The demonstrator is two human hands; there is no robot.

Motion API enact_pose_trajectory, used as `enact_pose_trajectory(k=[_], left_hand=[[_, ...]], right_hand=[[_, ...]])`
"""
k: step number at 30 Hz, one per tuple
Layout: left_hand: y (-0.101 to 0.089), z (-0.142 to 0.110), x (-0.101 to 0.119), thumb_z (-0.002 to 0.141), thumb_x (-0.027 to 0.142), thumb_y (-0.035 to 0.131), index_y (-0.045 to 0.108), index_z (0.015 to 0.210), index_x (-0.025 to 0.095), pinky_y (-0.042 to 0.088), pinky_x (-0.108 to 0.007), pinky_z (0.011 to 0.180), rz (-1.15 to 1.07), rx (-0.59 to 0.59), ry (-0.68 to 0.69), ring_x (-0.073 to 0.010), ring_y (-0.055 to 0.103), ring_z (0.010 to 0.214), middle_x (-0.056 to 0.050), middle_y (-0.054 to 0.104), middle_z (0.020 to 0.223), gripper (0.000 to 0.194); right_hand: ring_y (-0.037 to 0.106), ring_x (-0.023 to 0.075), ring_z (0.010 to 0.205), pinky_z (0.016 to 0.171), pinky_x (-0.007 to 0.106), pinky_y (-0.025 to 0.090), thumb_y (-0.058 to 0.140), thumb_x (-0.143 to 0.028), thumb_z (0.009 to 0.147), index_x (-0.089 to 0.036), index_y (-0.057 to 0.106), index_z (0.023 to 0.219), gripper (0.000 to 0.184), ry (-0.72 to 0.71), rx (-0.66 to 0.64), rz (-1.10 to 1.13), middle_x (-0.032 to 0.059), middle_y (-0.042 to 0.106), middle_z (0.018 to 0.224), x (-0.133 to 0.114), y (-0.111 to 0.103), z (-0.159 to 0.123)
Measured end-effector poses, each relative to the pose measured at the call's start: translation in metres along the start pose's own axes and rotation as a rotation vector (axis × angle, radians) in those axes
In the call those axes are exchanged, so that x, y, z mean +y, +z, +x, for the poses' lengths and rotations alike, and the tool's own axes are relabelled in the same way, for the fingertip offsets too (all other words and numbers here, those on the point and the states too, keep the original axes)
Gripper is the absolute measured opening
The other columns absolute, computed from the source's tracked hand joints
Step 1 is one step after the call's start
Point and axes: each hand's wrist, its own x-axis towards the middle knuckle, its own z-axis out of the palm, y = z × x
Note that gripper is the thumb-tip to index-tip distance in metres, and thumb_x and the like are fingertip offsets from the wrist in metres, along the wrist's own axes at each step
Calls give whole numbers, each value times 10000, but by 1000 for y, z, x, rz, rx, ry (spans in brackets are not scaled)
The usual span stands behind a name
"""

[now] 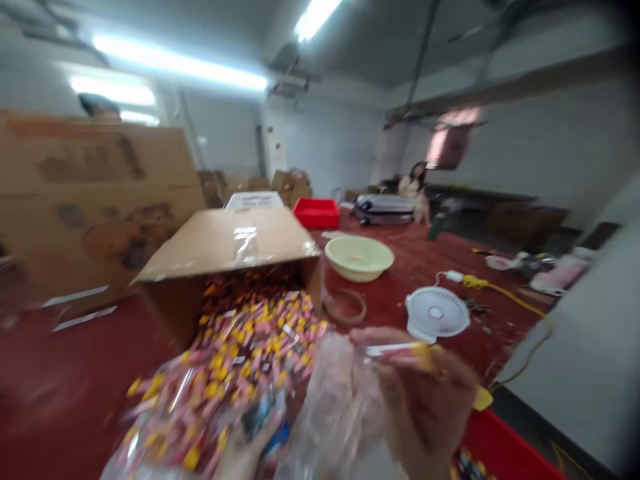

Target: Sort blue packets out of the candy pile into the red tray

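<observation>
Plastic bag [333, 400] held by right hand [425, 407], grip closed on it plus thin packet [395, 349]; left hand [245, 457] blurred, grip unclear, beside candy pile [235, 360] spilling from box [225, 260] at counter's [65, 387] near edge.

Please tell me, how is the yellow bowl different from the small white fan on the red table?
The yellow bowl is pale yellow, deep and open at the top; the white fan is white, flat and closed by a grille. The bowl stands farther away, beside the cardboard box; the fan lies nearer the right hand. Both are round and rest on the red table.
</observation>
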Motion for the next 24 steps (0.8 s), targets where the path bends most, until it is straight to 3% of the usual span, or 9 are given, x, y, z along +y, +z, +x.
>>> enact_pose_trajectory(k=[2,3,5,8,13,19,21,24], left_hand=[[-6,7,-7,620,469,804,669,848,170,455,-242,454,-54,8,-76,-183,643,580,-40,693,736,399],[-10,10,-10,566,508,818,673,816,143,394,-219,395,-49,-100,-120,-182,634,519,-57,696,694,465],[-16,12,-14,570,548,793,686,797,116,355,-190,384,-21,-172,-118,-179,648,522,-89,710,685,500],[-18,9,-14,582,513,795,701,791,114,387,-182,419,-36,-211,-86,-170,658,578,-94,721,704,461],[-17,2,-11,542,449,831,662,669,128,369,-185,413,-27,-211,-57,-137,599,501,-47,674,576,385],[-18,6,-14,552,379,834,616,596,145,373,-205,411,7,-184,0,-155,597,494,-14,628,507,323],[-18,7,-17,572,374,826,616,583,144,377,-204,410,13,-195,28,-141,577,474,-10,625,501,311],[-18,5,-18,619,396,802,657,618,125,385,-195,417,42,-218,20,-124,569,480,-42,664,558,307]], right_hand=[[660,197,881,743,381,563,601,-184,847,-346,396,1118,377,90,-87,7,26,624,978,-1,0,3],[656,185,862,737,351,557,632,-187,827,-320,435,1082,349,166,-178,-13,24,617,957,6,2,0],[638,160,820,724,301,543,661,-216,811,-272,491,1016,272,343,-326,-43,23,602,914,23,5,-16],[616,138,794,736,274,533,639,-236,834,-255,487,1031,250,496,-373,0,15,593,885,41,8,-37],[586,135,789,726,274,524,651,-229,822,-252,511,1017,241,355,-430,-24,13,561,902,49,12,-31],[588,159,853,787,319,503,591,-210,858,-247,505,1042,207,214,-742,-114,33,589,951,49,16,-15],[586,150,813,763,306,500,597,-228,854,-241,516,1009,175,235,-805,-119,26,594,929,48,19,-12],[590,143,759,712,289,507,622,-304,841,-226,525,921,148,453,-853,-17,13,592,842,51,23,-10]])
